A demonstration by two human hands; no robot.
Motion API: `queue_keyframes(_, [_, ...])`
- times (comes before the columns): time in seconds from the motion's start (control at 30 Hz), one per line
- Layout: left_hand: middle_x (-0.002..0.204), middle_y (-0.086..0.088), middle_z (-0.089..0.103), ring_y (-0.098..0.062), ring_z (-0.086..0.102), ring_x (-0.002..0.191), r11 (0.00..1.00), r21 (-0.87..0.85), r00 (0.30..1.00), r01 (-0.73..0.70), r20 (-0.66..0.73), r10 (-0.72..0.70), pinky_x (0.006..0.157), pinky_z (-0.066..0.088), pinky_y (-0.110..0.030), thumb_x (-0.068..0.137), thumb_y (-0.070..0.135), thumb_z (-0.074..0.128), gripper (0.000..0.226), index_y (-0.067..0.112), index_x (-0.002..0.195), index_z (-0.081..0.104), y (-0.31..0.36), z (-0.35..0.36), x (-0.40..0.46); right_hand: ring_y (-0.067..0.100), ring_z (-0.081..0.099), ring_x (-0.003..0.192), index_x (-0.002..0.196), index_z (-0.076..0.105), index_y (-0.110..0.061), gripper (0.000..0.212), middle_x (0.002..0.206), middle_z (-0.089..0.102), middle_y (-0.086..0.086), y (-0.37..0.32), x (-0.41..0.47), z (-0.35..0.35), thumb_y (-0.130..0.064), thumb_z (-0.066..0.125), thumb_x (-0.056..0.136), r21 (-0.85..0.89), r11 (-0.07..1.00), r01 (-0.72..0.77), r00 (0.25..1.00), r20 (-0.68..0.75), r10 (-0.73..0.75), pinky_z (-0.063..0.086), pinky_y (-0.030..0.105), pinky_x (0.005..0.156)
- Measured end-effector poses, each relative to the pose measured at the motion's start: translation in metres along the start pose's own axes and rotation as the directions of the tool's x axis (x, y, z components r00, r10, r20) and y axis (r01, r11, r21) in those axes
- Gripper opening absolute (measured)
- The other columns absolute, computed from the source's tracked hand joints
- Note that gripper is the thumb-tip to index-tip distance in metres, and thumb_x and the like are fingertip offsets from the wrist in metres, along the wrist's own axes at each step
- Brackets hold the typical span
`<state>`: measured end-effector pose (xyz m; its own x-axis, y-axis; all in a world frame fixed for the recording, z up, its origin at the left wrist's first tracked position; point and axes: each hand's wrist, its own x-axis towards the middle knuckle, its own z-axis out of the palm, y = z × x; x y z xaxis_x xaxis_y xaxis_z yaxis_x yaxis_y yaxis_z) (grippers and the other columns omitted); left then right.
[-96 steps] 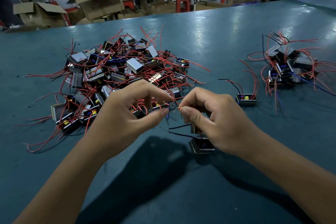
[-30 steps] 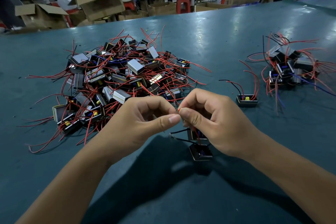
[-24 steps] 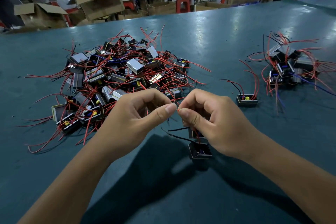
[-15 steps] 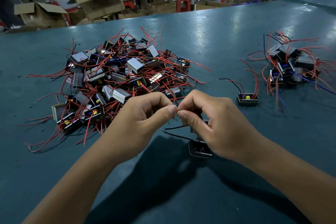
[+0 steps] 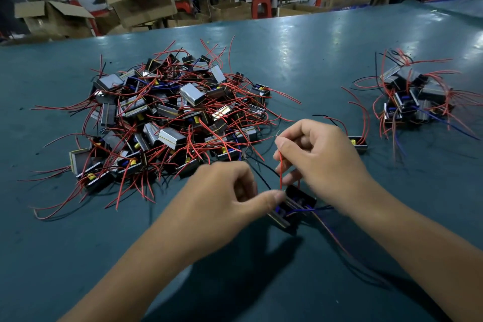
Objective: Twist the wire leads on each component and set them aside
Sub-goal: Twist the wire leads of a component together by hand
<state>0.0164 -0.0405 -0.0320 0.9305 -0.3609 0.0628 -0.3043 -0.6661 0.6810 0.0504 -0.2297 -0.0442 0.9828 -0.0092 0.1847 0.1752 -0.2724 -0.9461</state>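
Since a moment ago your hands have parted: they were pinched together on one wire tip, and now your left hand point(image 5: 224, 191) has dropped down to the component point(image 5: 292, 208) while your right hand point(image 5: 321, 154) has lifted, drawing a red lead point(image 5: 280, 170) up taut from it.

Far left on the table point(image 5: 313, 47) sits the big heap of undone components point(image 5: 167, 117), red leads sprawling out toward you. Watch those: a dangling lead from your piece could snag one and drag it along.

Your left hand is curled, thumb pressed against the near edge of the component; whether the hidden fingers actually grip it I cannot tell. If that hold is only a press, the upward pull could tip or slide the piece.

Your right hand pinches the red lead near its bared tip between thumb and forefinger. Pull too hard and you risk straining the lead at its root, or fraying the strands.

A black lead point(image 5: 264, 180) and a blue lead point(image 5: 303, 208) trail loose from the component; they may tangle into your twist.

Beyond sit one lone component point(image 5: 359, 141) and the finished cluster point(image 5: 415, 102), well apart.
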Motion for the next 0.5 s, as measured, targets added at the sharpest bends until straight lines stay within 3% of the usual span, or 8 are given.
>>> queue_keyframes(0.07, [0.071,0.008,0.065,-0.007,0.059,0.064,0.992,0.086,0.996,0.09,-0.012,-0.089,0.062,0.052,-0.038,0.066,0.084,0.06,0.06,0.025,0.078,0.06,-0.001,0.011,0.002,0.023,0.072,0.061,0.087,0.064,-0.011,0.009,0.069,0.071,0.003,0.0,0.0,0.001,-0.01,0.062,0.096,0.055,0.998,-0.039,0.999,0.021,0.038,0.058,0.034,0.051])
queue_keyframes(0.13, [0.08,0.01,0.066,-0.006,0.061,0.075,0.982,0.153,0.993,0.114,0.02,-0.119,0.071,0.054,-0.04,0.067,0.086,0.056,0.06,0.029,0.087,0.059,-0.004,0.021,0.006,0.022,0.073,0.064,0.088,0.064,-0.01,0.009,0.07,0.071,0.005,-0.001,0.001,0.0,-0.009,0.062,0.097,0.102,0.992,-0.073,0.996,0.059,0.067,0.057,0.032,0.053])
queue_keyframes(0.3, [0.086,0.009,0.068,-0.007,0.063,0.078,0.996,0.029,0.992,0.08,0.092,-0.082,0.077,0.054,-0.039,0.089,0.047,0.071,0.021,0.027,0.093,0.066,-0.013,0.021,0.013,0.021,0.069,0.066,0.086,0.065,-0.005,0.013,0.073,0.069,0.01,-0.007,0.003,-0.008,-0.009,0.06,0.098,0.2,0.966,-0.164,0.976,0.178,0.129,0.057,0.03,0.06])
queue_keyframes(0.5, [0.091,0.01,0.07,-0.002,0.063,0.084,1.0,0.011,0.979,-0.003,0.203,0.001,0.079,0.05,-0.026,0.092,0.028,0.073,0.006,0.025,0.097,0.071,-0.025,-0.007,0.017,0.021,0.067,0.066,0.091,0.061,0.002,0.027,0.081,0.066,0.016,-0.01,0.008,-0.018,-0.019,0.049,0.104,0.292,0.865,-0.408,0.88,0.379,0.287,0.059,0.029,0.06])
